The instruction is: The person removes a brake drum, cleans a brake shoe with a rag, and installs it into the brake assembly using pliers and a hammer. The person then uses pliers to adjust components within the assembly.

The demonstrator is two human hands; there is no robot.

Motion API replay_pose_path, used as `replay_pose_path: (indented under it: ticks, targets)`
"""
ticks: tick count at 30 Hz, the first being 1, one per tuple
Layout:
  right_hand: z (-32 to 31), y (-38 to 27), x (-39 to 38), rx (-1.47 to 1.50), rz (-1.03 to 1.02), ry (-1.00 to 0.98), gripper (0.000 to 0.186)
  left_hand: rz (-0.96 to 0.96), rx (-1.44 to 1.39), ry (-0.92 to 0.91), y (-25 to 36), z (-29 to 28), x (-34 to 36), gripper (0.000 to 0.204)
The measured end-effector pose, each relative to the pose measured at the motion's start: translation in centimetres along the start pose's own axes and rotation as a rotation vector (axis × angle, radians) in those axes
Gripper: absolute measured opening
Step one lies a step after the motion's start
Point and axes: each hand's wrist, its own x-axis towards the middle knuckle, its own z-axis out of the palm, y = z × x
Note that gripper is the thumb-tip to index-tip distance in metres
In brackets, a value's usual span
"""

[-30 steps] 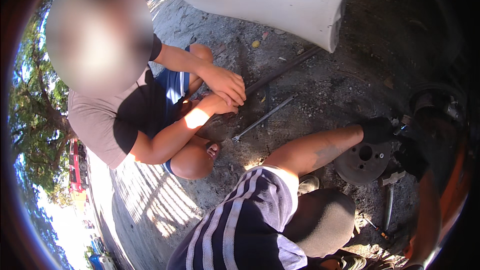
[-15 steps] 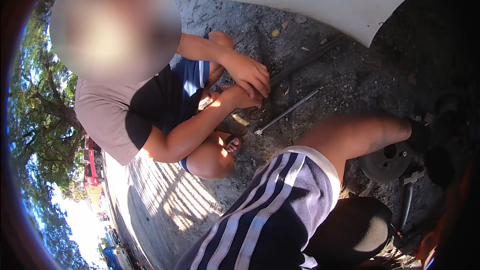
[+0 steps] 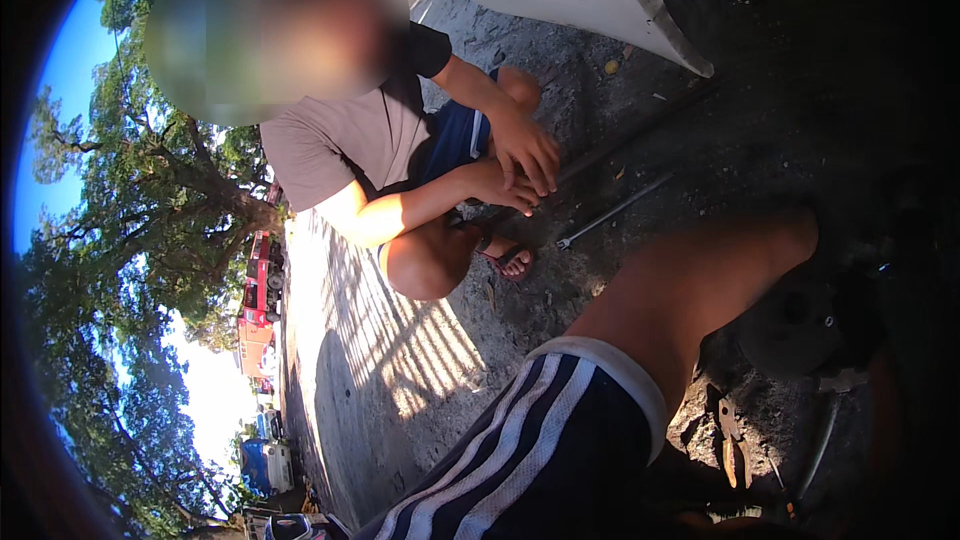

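Observation:
My left arm (image 3: 700, 280), below a navy sleeve with white stripes (image 3: 535, 430), reaches right into deep shadow. The left hand at its end is lost in the dark, so its fingers cannot be made out. Nearest to it is a round, disc-shaped metal part (image 3: 790, 325), only faintly visible. A pair of pliers (image 3: 733, 445) with worn orange handles lies on the ground below the arm. Beside it rests a thin metal rod (image 3: 822, 440). My right hand is not in view. Above the arm, a long silver wrench (image 3: 615, 210) lies on the dirt.
A person in a brown shirt (image 3: 330, 145) squats across from me, hands (image 3: 525, 160) together over the knees. A dark bar (image 3: 625, 145) lies near those hands. A white panel (image 3: 560, 0) juts in above. Trees (image 3: 130, 200) and a red truck (image 3: 262, 280) stand farther off.
The view has shifted, and the squatting person now appears farther right. The dark glove at my left arm's end has gone into shadow. The pliers have come into sight.

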Motion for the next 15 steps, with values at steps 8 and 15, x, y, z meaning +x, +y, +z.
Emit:
replay_pose_path:
  ticks: [8, 15]
  targets:
    - [-0.6, -2.4, 4.2, 0.134, 0.139, -0.154, 0.037, 0.038, 0.542, 0.107, -3.9, 0.6, -3.1, 0.034]
    - [-1.2, 0.6, 1.3, 0.311, 0.166, -0.046, 0.036, 0.079, 0.744, -0.061, -4.0, -0.9, -8.7, 0.034]
